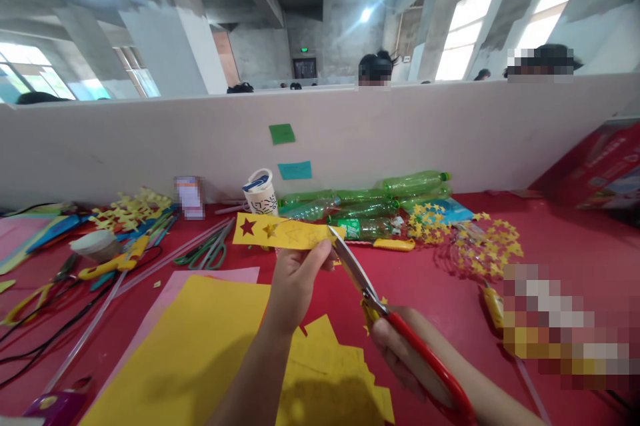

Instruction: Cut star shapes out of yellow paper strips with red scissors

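My left hand (295, 283) pinches a yellow paper strip (285, 231) by its lower edge, thumb in front. A star-shaped hole shows red near the strip's left end, and star outlines are drawn along it. In my right hand (400, 346) is a pair of scissors (370, 294) with red handles. Their blades point up and left, and the tips meet the strip's right end. Below my hands lie a large yellow sheet (190, 339) and cut yellow paper pieces (325, 363).
Green bottles (415, 184), a paper cup (261, 196) and yellow stars (493, 246) stand or lie toward the white partition (200, 133). Green-handled scissors (215, 253) and a yellow glue gun (117, 263) are at left. Another glue gun (494, 306) lies at right.
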`<state>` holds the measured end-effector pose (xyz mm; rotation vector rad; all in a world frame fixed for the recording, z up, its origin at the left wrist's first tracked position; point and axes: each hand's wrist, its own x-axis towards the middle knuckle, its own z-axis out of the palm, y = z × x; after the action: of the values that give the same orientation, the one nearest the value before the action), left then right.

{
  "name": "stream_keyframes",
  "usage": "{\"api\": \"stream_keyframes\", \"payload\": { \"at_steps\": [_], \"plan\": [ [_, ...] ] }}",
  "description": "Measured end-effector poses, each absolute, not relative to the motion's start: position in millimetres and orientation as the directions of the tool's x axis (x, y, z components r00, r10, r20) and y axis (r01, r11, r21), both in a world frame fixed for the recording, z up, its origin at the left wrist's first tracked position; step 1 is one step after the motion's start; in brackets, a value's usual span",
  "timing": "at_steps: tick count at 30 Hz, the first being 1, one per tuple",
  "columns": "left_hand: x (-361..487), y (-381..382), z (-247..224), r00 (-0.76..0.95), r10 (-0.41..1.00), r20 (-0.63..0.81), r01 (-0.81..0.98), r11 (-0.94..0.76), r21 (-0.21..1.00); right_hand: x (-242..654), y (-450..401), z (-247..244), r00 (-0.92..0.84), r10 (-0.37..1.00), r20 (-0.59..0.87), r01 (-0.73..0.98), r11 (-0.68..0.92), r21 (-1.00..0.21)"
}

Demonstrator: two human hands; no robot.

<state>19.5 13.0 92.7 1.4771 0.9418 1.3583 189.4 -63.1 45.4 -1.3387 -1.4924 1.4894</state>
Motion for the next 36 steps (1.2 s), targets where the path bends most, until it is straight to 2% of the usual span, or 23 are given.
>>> {"api": "stream_keyframes", "payload": {
  "at_steps": [8, 16, 22, 26, 36],
  "plan": [
    [17, 15, 89, 0.126, 0.942, 0.312, -0.070, -0.305, 0.950, 189, -62, 49, -0.283, 0.933, -0.224, 0.179, -0.177, -0.968],
    [9, 20, 85, 0.012, 0.950, 0.311, -0.136, -0.307, 0.942, 195, -57, 39, -0.330, 0.925, -0.189, 0.198, -0.128, -0.972],
    [4, 22, 90, 0.047, 0.927, 0.372, -0.084, -0.368, 0.926, 197, -61, 53, -0.342, 0.931, -0.128, 0.338, -0.005, -0.941],
    [0, 21, 94, 0.110, 0.926, 0.362, -0.038, -0.360, 0.932, 200, -63, 62, -0.378, 0.920, -0.100, 0.406, 0.068, -0.911],
    [-3, 22, 92, 0.144, 0.920, 0.365, -0.058, -0.361, 0.931, 202, -55, 42, -0.381, 0.907, -0.182, 0.393, -0.019, -0.919]
  ]
}}
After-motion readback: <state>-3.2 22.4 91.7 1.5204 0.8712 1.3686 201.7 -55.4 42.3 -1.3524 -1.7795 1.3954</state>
